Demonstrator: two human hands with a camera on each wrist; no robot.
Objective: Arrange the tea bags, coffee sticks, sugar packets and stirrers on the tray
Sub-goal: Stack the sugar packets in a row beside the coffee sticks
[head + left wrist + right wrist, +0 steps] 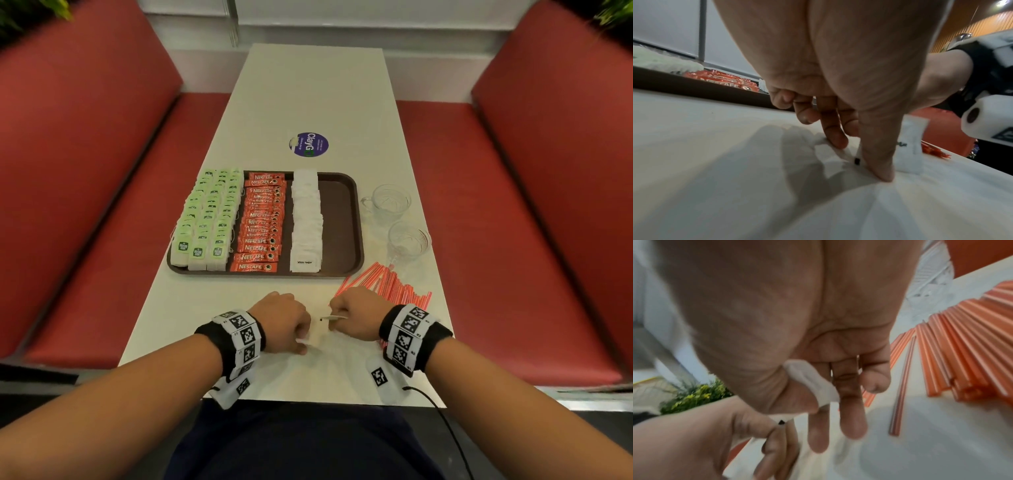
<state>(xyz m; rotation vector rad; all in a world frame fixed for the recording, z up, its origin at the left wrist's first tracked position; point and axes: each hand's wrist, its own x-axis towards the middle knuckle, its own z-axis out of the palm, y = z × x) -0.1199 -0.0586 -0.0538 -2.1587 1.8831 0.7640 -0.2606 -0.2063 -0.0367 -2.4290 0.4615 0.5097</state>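
On the brown tray (339,219) lie rows of green tea bags (205,219), red coffee sticks (262,222) and white sugar packets (306,219); its right strip is bare. Orange stirrers (387,284) are heaped on the table right of the tray. Near the front edge my left hand (294,329) pinches a white sugar packet (830,151) between thumb and index finger, down at the table top. My right hand (352,315) pinches a second white packet (813,382) between thumb and fingers, just above the table, beside the stirrers (962,345).
Two glass cups (388,200) (409,240) stand right of the tray, behind the stirrers. A round purple sticker (309,144) marks the table beyond the tray. Red benches (102,205) run along both long sides. One stirrer (902,386) lies apart from the heap.
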